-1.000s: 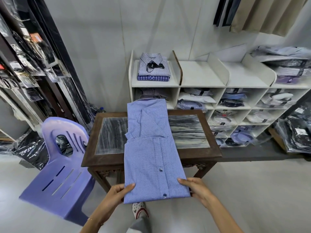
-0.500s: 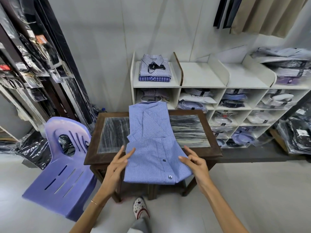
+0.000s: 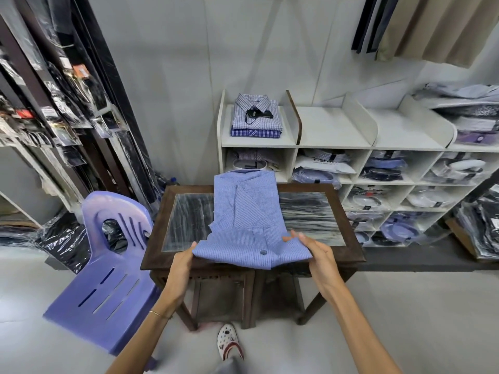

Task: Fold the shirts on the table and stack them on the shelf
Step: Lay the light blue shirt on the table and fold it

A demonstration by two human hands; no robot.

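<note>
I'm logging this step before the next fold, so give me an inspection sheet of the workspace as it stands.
Surface: wooden table with glass inset, mostly bare beside the shirt.
Job's things: blue shirt lies lengthwise on the table, collar at the far edge, bottom hem lifted and partly folded up; two folded checked shirts stacked on the white shelf.
Clutter: nothing seen on the table.
Grippers: left hand and right hand each grip the near fold of the shirt.
Cables: nothing seen.
Surroundings: purple plastic chair at left, bagged garments in the shelf's cubbies and on racks.
</note>
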